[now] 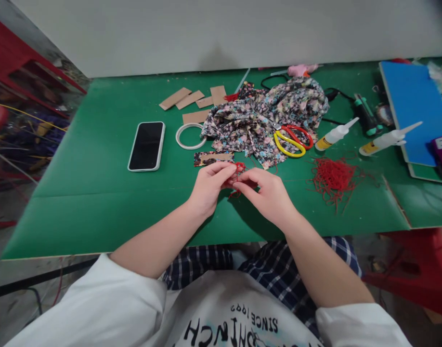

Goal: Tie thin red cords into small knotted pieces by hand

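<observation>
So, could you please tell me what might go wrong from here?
The fine red thread between the left hand and right hand could tangle or slip. The scissors rest on the bunched floral cloth, so tugging the cloth might drag them along. The nearer nozzled bottle lies just beyond the loose red pile; if it leaked, it could mess those strands.

White T-shirt (221,308) with dark lettering reading SINCE, navy-and-white plaid bottoms (279,270)
</observation>
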The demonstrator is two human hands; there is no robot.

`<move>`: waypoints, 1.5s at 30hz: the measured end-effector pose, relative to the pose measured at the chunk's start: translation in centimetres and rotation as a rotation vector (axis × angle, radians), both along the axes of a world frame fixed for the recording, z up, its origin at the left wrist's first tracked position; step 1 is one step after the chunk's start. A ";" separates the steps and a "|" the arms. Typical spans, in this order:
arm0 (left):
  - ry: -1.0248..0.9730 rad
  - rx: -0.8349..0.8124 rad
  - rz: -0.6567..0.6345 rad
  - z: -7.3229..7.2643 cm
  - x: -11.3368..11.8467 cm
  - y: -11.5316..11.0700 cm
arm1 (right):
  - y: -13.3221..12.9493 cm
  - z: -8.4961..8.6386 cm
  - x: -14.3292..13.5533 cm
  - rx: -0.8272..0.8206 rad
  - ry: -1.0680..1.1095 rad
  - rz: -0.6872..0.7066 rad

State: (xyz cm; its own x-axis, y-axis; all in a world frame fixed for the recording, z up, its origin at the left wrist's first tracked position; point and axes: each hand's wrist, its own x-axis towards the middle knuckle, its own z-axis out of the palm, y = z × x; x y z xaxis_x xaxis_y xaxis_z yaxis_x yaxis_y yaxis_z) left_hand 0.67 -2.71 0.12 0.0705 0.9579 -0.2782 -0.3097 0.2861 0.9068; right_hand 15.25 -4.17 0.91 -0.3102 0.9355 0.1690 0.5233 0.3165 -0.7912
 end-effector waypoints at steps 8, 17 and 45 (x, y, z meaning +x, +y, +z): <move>0.006 -0.008 0.008 0.0 0.0 0.0 | -0.1 0.4 0.1 0.027 -0.044 0.042; -0.014 -0.020 0.031 0.0 0.1 0.0 | -0.3 0.6 0.1 0.004 -0.060 0.069; 0.485 0.480 -0.576 0.4 0.2 -1.0 | -0.4 3.5 3.1 0.012 -0.085 0.046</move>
State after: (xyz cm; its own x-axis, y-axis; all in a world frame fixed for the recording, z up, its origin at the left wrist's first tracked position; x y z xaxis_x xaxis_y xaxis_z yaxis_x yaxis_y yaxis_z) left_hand 0.88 -3.67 0.52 0.5559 0.8310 0.0197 0.2134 -0.1656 0.9628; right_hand 18.32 -4.53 4.42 -0.3664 0.9180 0.1515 0.5731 0.3509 -0.7406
